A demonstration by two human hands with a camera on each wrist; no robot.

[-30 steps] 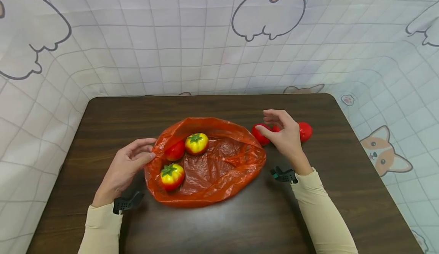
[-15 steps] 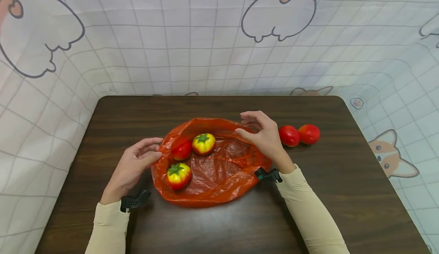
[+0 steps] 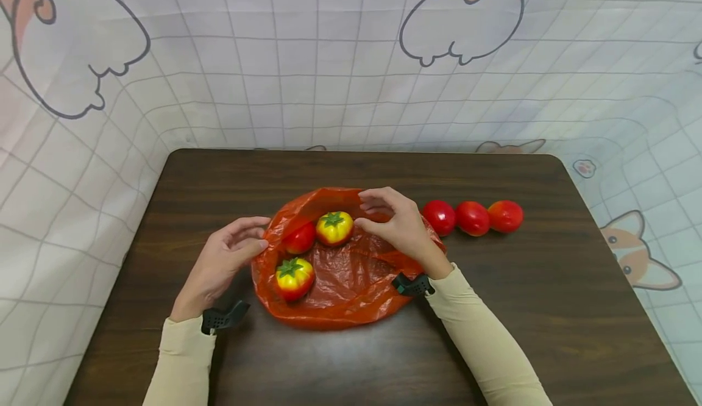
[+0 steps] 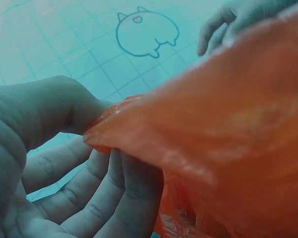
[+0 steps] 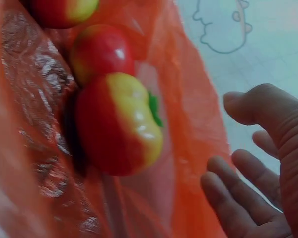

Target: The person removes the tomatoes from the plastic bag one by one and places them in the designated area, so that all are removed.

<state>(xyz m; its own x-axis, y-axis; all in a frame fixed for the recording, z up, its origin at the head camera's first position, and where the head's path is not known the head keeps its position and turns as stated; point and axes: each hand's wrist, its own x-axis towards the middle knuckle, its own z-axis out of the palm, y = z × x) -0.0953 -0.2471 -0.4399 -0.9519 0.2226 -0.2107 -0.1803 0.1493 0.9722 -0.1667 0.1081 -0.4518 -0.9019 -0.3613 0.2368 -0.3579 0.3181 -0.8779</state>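
Observation:
An orange-red plastic bag (image 3: 342, 299) lies spread with its mouth up. Inside sit two yellow-and-red toy tomatoes (image 3: 336, 228) with green leaves and a red round fruit (image 3: 300, 239). My left hand (image 3: 219, 263) pinches the bag's left rim between thumb and fingers, as the left wrist view shows with the thin plastic (image 4: 188, 144) caught there. Over the bag's right side hovers my right hand (image 3: 400, 228), fingers loosely bent and holding nothing. In the right wrist view its fingertips are beside the far bag wall, near a yellow-and-red tomato (image 5: 121, 126).
Three red round fruits (image 3: 472, 217) stand in a row on the dark wood table (image 3: 329, 369), right of the bag. Behind the table hangs a white grid-patterned cloth (image 3: 329, 58) with cartoon dogs. Each wrist wears a black band (image 3: 225, 316).
My right hand has moved left, from over the red fruits on the table to over the bag. My left hand stays at the rim. The head view has shifted slightly.

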